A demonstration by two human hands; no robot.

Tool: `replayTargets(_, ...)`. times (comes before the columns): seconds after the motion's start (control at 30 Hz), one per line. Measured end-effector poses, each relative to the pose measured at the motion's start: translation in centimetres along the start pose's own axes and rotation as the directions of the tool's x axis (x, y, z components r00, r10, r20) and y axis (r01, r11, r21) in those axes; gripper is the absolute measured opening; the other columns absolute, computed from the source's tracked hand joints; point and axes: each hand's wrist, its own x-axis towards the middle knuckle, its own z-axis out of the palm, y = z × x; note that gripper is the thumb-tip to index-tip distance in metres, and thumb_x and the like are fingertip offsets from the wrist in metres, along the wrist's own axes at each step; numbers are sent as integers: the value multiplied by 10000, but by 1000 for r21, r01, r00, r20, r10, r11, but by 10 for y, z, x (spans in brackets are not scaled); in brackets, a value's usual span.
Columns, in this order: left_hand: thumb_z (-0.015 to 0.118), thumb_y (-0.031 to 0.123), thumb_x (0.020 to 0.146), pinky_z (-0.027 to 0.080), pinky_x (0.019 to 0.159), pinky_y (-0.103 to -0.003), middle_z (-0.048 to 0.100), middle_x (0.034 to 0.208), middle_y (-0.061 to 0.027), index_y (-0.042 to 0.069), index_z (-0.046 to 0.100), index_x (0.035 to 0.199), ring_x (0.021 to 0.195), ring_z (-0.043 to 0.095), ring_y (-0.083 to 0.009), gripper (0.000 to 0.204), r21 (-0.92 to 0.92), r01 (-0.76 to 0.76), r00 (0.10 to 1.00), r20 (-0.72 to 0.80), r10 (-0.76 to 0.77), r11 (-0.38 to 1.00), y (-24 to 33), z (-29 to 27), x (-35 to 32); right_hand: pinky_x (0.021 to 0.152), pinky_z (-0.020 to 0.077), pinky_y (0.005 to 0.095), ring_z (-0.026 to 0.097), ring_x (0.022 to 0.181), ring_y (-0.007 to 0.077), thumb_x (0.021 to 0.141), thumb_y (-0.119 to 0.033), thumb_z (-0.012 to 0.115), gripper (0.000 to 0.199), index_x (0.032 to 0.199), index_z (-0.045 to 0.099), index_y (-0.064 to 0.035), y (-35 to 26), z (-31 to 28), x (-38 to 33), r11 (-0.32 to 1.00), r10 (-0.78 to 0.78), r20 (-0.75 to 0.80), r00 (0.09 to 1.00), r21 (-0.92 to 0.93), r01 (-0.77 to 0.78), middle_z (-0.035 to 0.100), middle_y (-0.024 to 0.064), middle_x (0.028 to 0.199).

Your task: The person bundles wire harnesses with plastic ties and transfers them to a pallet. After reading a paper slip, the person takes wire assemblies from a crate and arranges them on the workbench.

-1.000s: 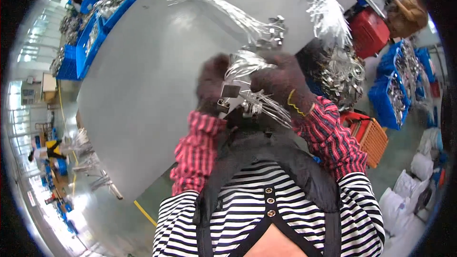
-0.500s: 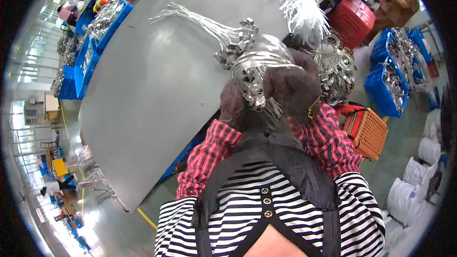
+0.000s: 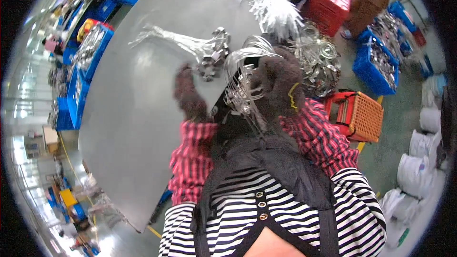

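Right hand (image 3: 281, 90), in a dark brown fuzzy glove, is clenched around a bundle of shiny metal wire clips (image 3: 243, 85), gripping it just above the near edge of the grey tabletop (image 3: 143, 114), the looped ends curling up and over the glove. Left hand (image 3: 188, 93), in the same kind of glove, is over on the tabletop, fingers reaching toward a second bunch of silvery metal parts with long thin tails (image 3: 200, 50) that lies flat just beyond it; whether it is touching or gripping that bunch, I cannot tell. Farther off, a spray of white plastic ties (image 3: 269, 2) fans out. To the right, a heap of metal rings (image 3: 319, 62), then an orange plastic crate (image 3: 364, 116) on the floor.
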Motion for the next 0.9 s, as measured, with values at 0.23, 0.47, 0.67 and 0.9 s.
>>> replayTargets(0.23,574,128,963,502,946,-388,619,1197,-90,-52,489,1366,1097,593,-186,449,163,120,927,335,-169,979,102,46,-61,592,481,281,580,652,117,847,-209,648,146,886,659,-69,-6,74,1,942,331,-310,891,56,-330,597,11,693)
replayTargets(0.47,566,180,973,525,886,-390,657,1119,-70,-26,581,1266,1036,624,-187,359,-301,110,947,322,-8,947,73,22,-11,917,502,433,642,1024,328,779,-198,751,492,1195,605,21,-33,56,-28,851,-29,441,897,-460,254,648,223,1030)
replayTargets(0.67,620,189,903,532,872,-384,685,1037,-102,0,668,1131,923,649,-238,300,125,-435,847,393,358,892,116,6,0,882,535,334,659,1016,202,866,-236,727,481,1275,586,-25,-55,17,-2,753,-249,44,967,-619,222,685,167,1129)
replayTargets(0.9,614,160,916,549,841,-363,661,1042,-131,-11,557,1309,924,656,-234,433,-109,-169,837,508,201,980,72,-42,-2,721,489,335,565,789,96,945,-289,634,284,1035,673,-22,-20,-38,-4,974,44,668,743,-193,116,675,57,891)
